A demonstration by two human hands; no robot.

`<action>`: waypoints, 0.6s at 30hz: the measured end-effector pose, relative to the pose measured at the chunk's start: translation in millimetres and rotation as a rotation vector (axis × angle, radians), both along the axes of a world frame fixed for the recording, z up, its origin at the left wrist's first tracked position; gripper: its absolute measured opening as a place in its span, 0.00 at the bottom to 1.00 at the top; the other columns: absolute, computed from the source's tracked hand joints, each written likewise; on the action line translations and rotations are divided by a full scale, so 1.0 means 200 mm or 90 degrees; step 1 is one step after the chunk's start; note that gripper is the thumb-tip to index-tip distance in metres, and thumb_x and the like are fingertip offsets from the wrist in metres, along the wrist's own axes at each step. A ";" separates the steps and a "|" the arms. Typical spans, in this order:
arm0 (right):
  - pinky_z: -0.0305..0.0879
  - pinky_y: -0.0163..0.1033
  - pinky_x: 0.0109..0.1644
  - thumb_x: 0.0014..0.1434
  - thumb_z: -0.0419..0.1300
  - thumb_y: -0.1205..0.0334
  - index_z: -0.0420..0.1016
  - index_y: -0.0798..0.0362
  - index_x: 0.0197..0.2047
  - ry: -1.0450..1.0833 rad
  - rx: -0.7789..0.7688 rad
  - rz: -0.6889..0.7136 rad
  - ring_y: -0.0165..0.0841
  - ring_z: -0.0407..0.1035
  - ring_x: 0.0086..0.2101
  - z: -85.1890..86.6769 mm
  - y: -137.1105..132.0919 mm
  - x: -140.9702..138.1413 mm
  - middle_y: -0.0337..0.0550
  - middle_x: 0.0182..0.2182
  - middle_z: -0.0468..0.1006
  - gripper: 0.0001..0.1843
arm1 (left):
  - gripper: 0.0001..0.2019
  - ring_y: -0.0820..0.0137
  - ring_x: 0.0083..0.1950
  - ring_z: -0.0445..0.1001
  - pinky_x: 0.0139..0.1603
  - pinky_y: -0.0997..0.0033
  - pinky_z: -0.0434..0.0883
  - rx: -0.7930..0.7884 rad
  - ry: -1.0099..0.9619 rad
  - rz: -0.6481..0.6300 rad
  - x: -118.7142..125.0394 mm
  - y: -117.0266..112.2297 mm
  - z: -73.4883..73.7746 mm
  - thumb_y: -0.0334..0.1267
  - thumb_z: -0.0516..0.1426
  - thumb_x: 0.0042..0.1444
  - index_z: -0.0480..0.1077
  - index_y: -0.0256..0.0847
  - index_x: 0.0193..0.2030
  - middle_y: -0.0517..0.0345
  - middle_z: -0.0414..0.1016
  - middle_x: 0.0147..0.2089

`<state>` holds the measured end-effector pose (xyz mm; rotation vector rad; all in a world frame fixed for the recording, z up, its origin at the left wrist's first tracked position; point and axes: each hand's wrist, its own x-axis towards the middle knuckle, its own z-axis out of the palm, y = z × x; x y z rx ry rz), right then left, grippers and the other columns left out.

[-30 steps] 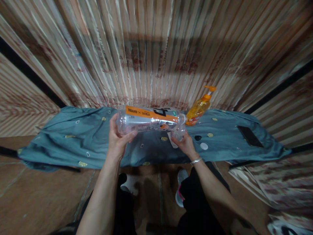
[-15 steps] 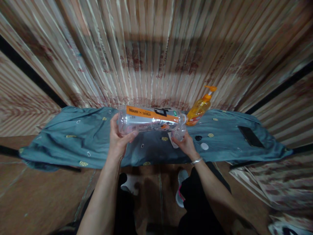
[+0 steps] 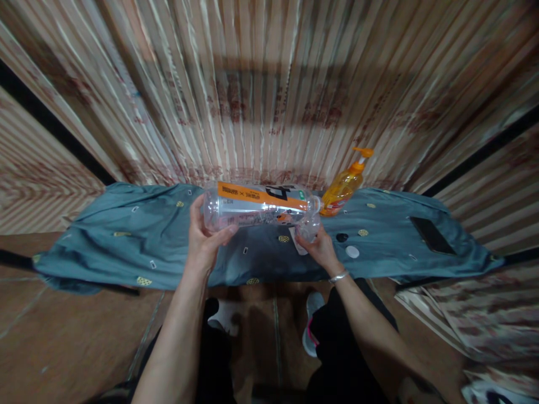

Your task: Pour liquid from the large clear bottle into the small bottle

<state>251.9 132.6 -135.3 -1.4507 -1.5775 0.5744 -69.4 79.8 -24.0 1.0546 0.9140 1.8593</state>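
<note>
My left hand (image 3: 202, 238) is wrapped round the base end of a clear plastic bottle (image 3: 259, 205) with an orange and white label, held on its side above a blue-grey cloth (image 3: 126, 235). The bottle's open mouth points right, over a small clear cup (image 3: 309, 226) that my right hand (image 3: 320, 247) grips on the cloth. Whether any liquid runs out I cannot see.
An orange pump bottle (image 3: 344, 185) stands behind the cup. A white cap (image 3: 352, 252) and a dark round spot (image 3: 341, 237) lie right of my right hand, and a black phone (image 3: 431, 234) lies at the far right. A striped curtain hangs behind.
</note>
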 end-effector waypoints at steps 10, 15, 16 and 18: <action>0.88 0.66 0.58 0.53 0.77 0.45 0.76 0.55 0.69 -0.009 -0.036 -0.008 0.62 0.90 0.50 0.02 0.00 -0.01 0.59 0.51 0.93 0.44 | 0.44 0.79 0.24 0.67 0.19 0.80 0.58 -0.003 -0.009 -0.002 0.01 0.00 0.01 0.38 0.85 0.34 0.73 0.52 0.59 0.66 0.78 0.41; 0.88 0.67 0.58 0.54 0.77 0.44 0.76 0.52 0.68 -0.003 -0.015 -0.011 0.62 0.90 0.52 0.01 0.00 0.00 0.59 0.54 0.93 0.43 | 0.46 0.78 0.25 0.68 0.19 0.80 0.59 -0.009 -0.008 0.000 0.01 -0.01 0.02 0.37 0.86 0.32 0.73 0.52 0.58 0.65 0.79 0.42; 0.88 0.66 0.57 0.53 0.77 0.43 0.77 0.52 0.67 -0.001 -0.016 -0.011 0.62 0.90 0.51 0.00 0.00 0.00 0.59 0.52 0.94 0.42 | 0.46 0.78 0.25 0.67 0.19 0.80 0.59 -0.007 -0.007 -0.002 0.01 -0.01 0.02 0.38 0.86 0.32 0.73 0.52 0.58 0.65 0.79 0.42; 0.89 0.66 0.55 0.54 0.76 0.43 0.77 0.50 0.67 0.000 -0.019 -0.007 0.61 0.91 0.49 0.00 0.00 0.00 0.57 0.50 0.94 0.41 | 0.45 0.78 0.25 0.67 0.19 0.80 0.59 -0.006 -0.003 -0.004 0.01 -0.01 0.02 0.39 0.86 0.33 0.73 0.52 0.58 0.65 0.79 0.42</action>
